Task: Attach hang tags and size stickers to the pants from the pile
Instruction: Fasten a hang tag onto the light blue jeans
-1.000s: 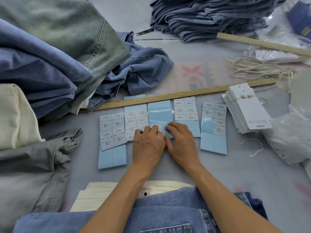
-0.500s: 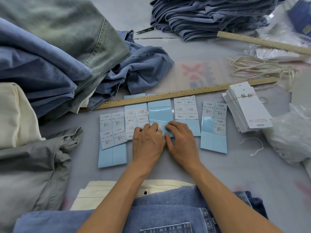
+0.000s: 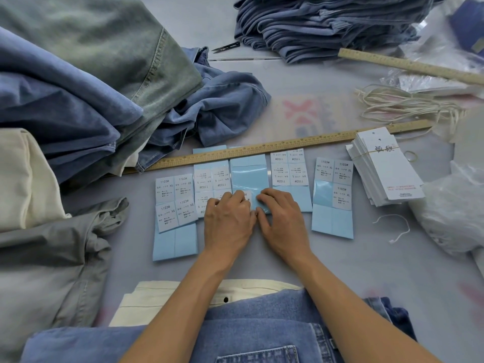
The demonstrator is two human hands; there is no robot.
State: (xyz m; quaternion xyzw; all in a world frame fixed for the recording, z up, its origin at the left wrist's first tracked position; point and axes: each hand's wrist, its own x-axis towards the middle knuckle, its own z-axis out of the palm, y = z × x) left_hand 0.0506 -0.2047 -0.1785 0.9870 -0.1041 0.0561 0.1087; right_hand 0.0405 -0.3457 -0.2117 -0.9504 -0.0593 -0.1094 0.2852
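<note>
Head view: both hands work the near end of the middle sticker sheet (image 3: 250,179), whose long axis runs away from the person toward the wooden ruler (image 3: 288,146). The left hand (image 3: 229,221) and right hand (image 3: 281,221) lie side by side — curled fingertips meeting at one remaining sticker (image 3: 247,196), seemingly picking at it; an actual pinch cannot be told. The jeans (image 3: 248,326) lie nearest the person — behind the wrists.

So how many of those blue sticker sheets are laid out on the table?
5, in a row below the ruler: far left, second, middle under both hands, fourth, far right. Sheets may be stacked, hiding more.
</note>
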